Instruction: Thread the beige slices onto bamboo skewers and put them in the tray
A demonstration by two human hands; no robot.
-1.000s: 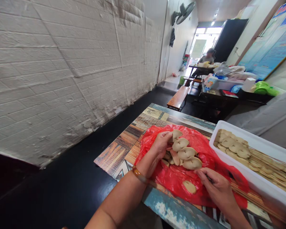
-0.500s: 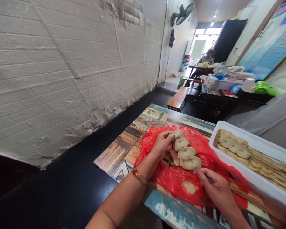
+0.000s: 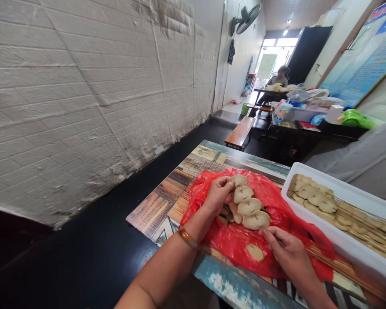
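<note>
A fan [image 3: 248, 19] hangs on the wall [image 3: 116, 64], a cloth [image 3: 231, 52] below it. On a dark table [image 3: 275, 123], a cup [image 3: 282, 112] stands by the left edge, a flat red thing [image 3: 309, 126] near the front edge, green bowls [image 3: 353, 119] toward the right end. A wooden bench [image 3: 240, 132] stands near; beyond, a person [image 3: 278, 79] sits at another table [image 3: 260, 90].
</note>
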